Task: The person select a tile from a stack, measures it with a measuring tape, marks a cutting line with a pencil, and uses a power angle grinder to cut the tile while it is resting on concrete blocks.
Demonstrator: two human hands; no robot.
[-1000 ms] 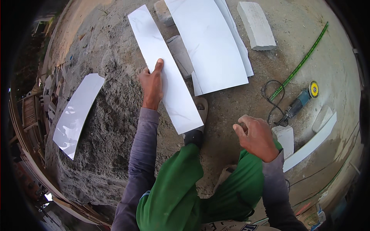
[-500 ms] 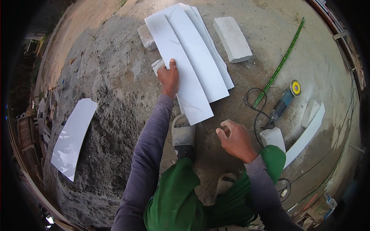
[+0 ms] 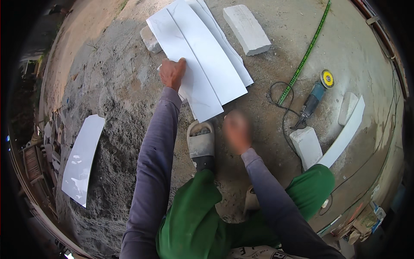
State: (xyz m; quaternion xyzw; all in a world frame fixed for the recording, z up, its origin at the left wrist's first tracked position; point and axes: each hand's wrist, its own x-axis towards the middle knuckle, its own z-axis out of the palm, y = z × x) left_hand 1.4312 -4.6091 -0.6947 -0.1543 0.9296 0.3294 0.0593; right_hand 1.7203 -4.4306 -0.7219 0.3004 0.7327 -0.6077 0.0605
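Observation:
Several white marble-look tile strips lie overlapped in a stack. My left hand (image 3: pixel 173 73) is closed on the left edge of the top tile strip (image 3: pixel 200 93), its thumb on the upper face and the other fingers out of sight. Under the stack's left side a pale block (image 3: pixel 150 39) shows. My right hand (image 3: pixel 237 131) is just off the near end of the top strip; it is smeared, so its fingers cannot be made out. My sandalled left foot (image 3: pixel 201 139) stands just below the stack.
An angle grinder (image 3: pixel 315 99) with a yellow disc and looped cord lies at right, near a green measuring strip (image 3: pixel 304 60). White blocks (image 3: pixel 246 30) rest beyond and beside it. Another tile strip (image 3: pixel 345 131) leans at far right; a cut tile piece (image 3: pixel 84 157) lies on the sand at left.
My right hand has moved left and upward, close to the near end of the top tile strip. The left hand keeps its hold while that strip shifts against the one beneath.

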